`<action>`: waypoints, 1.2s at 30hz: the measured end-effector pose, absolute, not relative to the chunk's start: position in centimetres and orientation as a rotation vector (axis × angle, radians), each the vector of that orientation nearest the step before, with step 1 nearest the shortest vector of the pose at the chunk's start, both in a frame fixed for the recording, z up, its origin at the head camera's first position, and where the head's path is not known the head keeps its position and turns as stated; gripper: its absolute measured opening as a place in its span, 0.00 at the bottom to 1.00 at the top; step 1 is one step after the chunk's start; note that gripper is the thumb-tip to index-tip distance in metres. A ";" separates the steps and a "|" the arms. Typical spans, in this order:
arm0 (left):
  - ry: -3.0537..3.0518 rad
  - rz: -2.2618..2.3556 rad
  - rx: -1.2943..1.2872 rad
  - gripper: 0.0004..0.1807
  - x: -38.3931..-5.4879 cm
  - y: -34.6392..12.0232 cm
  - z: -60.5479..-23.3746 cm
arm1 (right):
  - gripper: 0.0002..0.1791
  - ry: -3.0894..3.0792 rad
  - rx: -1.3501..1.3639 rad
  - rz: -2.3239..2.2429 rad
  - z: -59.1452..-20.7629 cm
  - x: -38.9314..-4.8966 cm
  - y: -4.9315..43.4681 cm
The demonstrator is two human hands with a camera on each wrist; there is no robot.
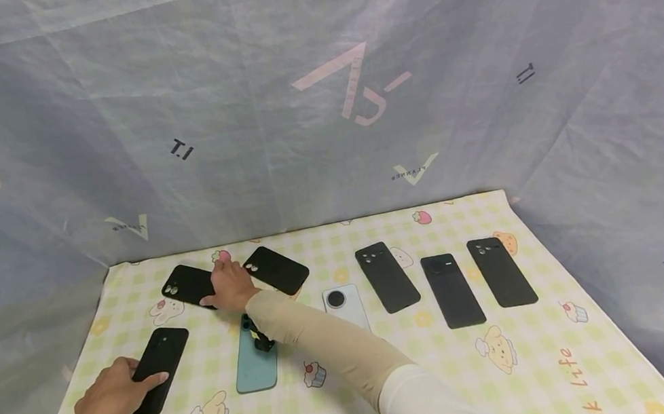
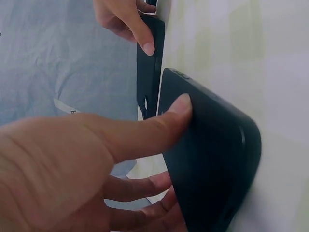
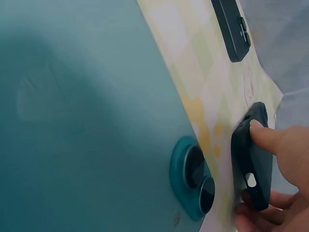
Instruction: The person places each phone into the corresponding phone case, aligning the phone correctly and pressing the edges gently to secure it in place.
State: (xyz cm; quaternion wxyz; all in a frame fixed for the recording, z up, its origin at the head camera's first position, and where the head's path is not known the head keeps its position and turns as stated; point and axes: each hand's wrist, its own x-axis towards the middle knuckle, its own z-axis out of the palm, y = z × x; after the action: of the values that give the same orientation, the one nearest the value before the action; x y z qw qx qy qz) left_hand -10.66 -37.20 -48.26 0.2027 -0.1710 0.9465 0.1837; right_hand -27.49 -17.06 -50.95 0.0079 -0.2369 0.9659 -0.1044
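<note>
My left hand [image 1: 110, 397] grips a black phone [image 1: 161, 370] at the front left of the table, thumb on one long edge and fingers on the other. In the left wrist view the thumb [image 2: 176, 113] lies along its near side. At the back left, my right hand [image 1: 232, 286] holds a black phone case [image 1: 189, 284] by its edges. The right wrist view shows this case [image 3: 257, 159] between thumb and fingers, a port cutout in its end. Below the right forearm lies a teal phone [image 1: 257, 369], its cameras partly covered by the wrist strap.
Another black case [image 1: 278, 270] lies just right of the right hand. A white phone [image 1: 345, 304] sits mid-table, partly behind the sleeve. Farther right are a black case [image 1: 388, 277], a dark phone [image 1: 453, 291] and another black case [image 1: 502, 272]. Grey fabric [image 1: 271, 104] hangs behind the checked tablecloth [image 1: 425, 374].
</note>
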 end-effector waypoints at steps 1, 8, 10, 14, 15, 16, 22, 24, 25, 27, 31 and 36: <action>2.645 0.518 -0.475 0.54 -10.6 -37.3 -48.3 | 0.36 3.011 -0.736 -0.363 -50.9 -27.4 -17.1; 2.646 0.542 -0.438 0.59 -11.1 -37.8 -48.5 | 0.23 2.924 -0.679 -0.603 -50.9 -27.5 -17.4; 2.647 0.541 -0.419 0.61 -11.4 -37.9 -48.4 | 0.22 2.903 -0.672 -0.633 -50.8 -27.6 -17.3; 2.649 0.543 -0.382 0.62 -11.8 -38.0 -48.3 | 0.20 2.892 -0.654 -0.679 -50.7 -27.7 -17.1; 2.651 0.547 -0.371 0.61 -11.9 -37.9 -48.2 | 0.18 2.892 -0.651 -0.694 -50.6 -27.7 -17.1; 2.652 0.552 -0.362 0.61 -11.9 -37.9 -48.2 | 0.16 2.894 -0.644 -0.711 -50.6 -27.6 -17.1; 2.662 0.613 -0.338 0.56 -11.5 -37.8 -48.2 | 0.15 2.854 -0.643 -0.820 -50.3 -27.3 -17.2; 2.660 0.646 -0.355 0.55 -11.3 -37.8 -48.4 | 0.16 2.837 -0.650 -0.838 -50.0 -27.1 -17.2; 2.664 0.660 -0.360 0.56 -11.2 -37.7 -48.5 | 0.16 2.833 -0.652 -0.845 -49.9 -26.9 -17.3; 2.657 0.702 -0.375 0.56 -11.0 -37.6 -48.7 | 0.16 2.819 -0.656 -0.858 -49.6 -26.8 -17.3; 2.636 0.749 -0.372 0.58 -11.0 -37.4 -49.1 | 0.18 2.787 -0.636 -0.893 -48.9 -26.4 -17.3; 2.636 0.770 -0.330 0.49 -11.0 -37.4 -49.1 | 0.18 2.773 -0.594 -0.924 -48.5 -26.2 -17.3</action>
State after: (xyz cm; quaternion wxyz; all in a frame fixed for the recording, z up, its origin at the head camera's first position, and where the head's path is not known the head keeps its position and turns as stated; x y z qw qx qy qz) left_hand -10.99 -37.45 -49.07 0.1867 -0.1172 0.9362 0.2736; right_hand -26.20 -17.33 -48.52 0.0794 -0.1985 0.9268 -0.3088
